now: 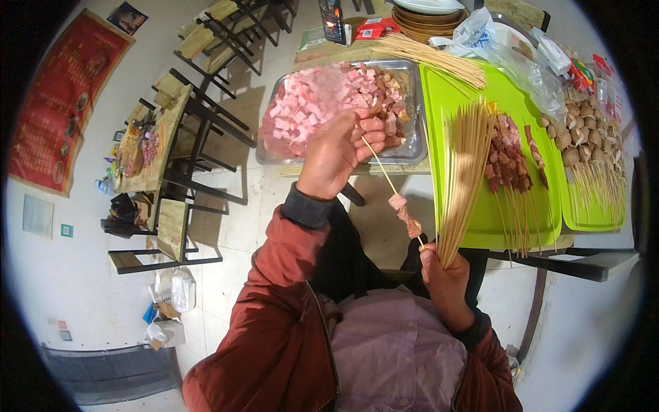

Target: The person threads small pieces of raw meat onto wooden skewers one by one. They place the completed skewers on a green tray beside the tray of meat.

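Observation:
My left hand (pixel 337 149) is raised over the near edge of a metal tray (pixel 419 134) heaped with diced raw meat (pixel 309 105), pale pink cubes and darker pieces. Its fingers curl in beside the upper tip of a bamboo skewer (pixel 381 166); whether they pinch anything is hidden. A few meat pieces (pixel 404 215) sit on that skewer's lower half. My right hand (pixel 449 280) grips the skewer's lower end together with a thick bundle of bare bamboo skewers (pixel 463 175). The bundle slants over a lime-green tray (pixel 448 82), where finished meat skewers (pixel 507 154) lie to its right.
Loose skewers (pixel 432 57) lie across the green tray's far edge. A second green tray (pixel 569 219) at right holds skewered brown pieces, possibly mushrooms (pixel 587 123). Behind are stacked plates (pixel 430 23) and plastic bags (pixel 479 33). Wooden tables (pixel 165 134) and benches (pixel 172 221) stand left.

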